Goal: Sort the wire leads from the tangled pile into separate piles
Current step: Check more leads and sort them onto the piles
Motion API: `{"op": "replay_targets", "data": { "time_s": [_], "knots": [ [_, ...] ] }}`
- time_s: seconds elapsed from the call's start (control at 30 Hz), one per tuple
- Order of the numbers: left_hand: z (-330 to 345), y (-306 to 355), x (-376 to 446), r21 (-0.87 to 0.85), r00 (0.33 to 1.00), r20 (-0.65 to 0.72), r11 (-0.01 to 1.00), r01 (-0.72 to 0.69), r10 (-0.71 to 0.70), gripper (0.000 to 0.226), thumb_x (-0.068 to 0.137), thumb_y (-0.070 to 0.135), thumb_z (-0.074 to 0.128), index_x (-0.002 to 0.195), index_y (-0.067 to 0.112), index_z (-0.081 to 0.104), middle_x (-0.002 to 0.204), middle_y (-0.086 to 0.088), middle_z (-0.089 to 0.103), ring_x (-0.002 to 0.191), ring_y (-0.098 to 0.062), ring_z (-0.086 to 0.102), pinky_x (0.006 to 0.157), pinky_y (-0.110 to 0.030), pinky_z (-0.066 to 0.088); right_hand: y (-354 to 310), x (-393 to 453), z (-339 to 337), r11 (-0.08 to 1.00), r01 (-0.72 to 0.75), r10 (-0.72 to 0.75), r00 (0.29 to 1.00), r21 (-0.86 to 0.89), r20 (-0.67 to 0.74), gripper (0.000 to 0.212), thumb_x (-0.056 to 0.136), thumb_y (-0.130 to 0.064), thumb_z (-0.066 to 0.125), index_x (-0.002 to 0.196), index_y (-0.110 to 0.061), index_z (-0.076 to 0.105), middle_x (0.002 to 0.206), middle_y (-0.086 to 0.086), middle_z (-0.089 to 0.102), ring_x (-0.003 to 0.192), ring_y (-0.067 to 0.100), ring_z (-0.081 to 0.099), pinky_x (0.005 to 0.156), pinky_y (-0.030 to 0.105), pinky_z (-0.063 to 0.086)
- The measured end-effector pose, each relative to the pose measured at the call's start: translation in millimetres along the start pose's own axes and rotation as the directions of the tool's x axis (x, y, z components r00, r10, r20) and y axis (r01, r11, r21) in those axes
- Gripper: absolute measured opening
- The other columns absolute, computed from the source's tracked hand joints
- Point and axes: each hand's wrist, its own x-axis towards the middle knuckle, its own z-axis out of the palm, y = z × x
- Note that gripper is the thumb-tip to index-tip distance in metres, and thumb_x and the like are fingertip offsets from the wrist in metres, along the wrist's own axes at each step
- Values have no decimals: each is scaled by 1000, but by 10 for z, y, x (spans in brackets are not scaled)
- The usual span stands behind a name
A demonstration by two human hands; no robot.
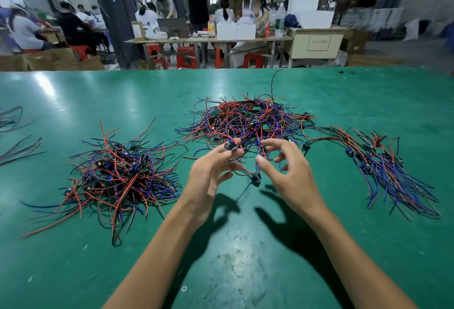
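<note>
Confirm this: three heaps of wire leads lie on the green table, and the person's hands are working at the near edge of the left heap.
Wrong heap. In the head view the left hand and right hand work at the near edge of the middle heap, not the left heap. The right heap and green table are as stated.

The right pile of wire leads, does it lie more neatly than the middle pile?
Yes, the leads in the right pile run mostly side by side in one direction, while the middle pile is a tangled heap.
</note>
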Motion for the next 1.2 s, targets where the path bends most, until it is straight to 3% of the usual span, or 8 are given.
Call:
{"op": "replay_targets", "data": {
  "time_s": [0.4,0.53,0.8,0.93,1.0,1.07,1.13,1.2],
  "knots": [
    [-381,343,88,-179,864,-371,887,-426,341,30,98,13,55,127,8,59,114,0,72,102,-8,65,89,-19,52,153,-30,61,954,-2,35,994,-301,104,38,91,-40,68,128,-34,60,113,-10,58,101,11,53,94,37,47],
    [-839,457,3,-786,899,-419,445,-428,125,39,102,-9,29,137,-4,46,134,-17,62,118,-28,63,111,-33,43,219,-69,180,850,36,112,963,-525,246,38,94,-51,60,129,-36,62,119,-8,54,117,13,45,96,32,37],
    [-915,376,-9,-980,987,-155,-134,-149,41,43,88,-14,50,130,-10,56,107,-33,68,106,-28,67,93,-14,50,239,-51,133,964,-68,101,988,-257,119,17,93,-30,69,109,-29,73,97,-10,69,87,7,59,80,29,48],
    [-815,357,34,-977,982,-190,97,-188,-8,27,96,7,58,120,-4,64,106,-19,72,94,-20,72,78,-18,59,179,-5,77,987,-158,155,982,17,106,9,90,-29,73,98,-30,77,72,-20,69,68,-4,60,64,11,43],
    [-643,307,55,-791,966,-260,570,-221,14,32,96,15,57,128,11,63,108,-4,73,90,-12,72,74,-18,58,144,-4,50,990,-122,114,986,63,124,9,89,-30,75,98,-31,78,73,-19,70,67,-1,59,62,16,44],
    [-423,220,58,-224,942,-274,940,-258,193,33,99,13,57,130,22,62,114,3,73,99,-10,69,80,-21,56,111,-12,14,999,-44,39,989,28,142,14,87,-28,78,99,-35,77,78,-21,71,69,1,61,61,16,45],
    [-260,87,35,506,851,-119,769,-391,511,34,98,17,62,130,30,63,125,8,67,112,-9,60,90,-26,48,75,-31,-11,996,59,-47,984,-68,171,20,85,-27,80,103,-37,76,84,-24,72,76,2,64,65,13,45],
    [-167,-39,8,873,763,179,257,-415,621,35,95,35,65,130,40,62,138,11,53,125,-11,44,100,-35,34,40,-40,-17,984,141,-120,976,-107,181,26,84,-25,81,108,-35,76,92,-22,74,85,1,67,71,13,46]
  ]
}}
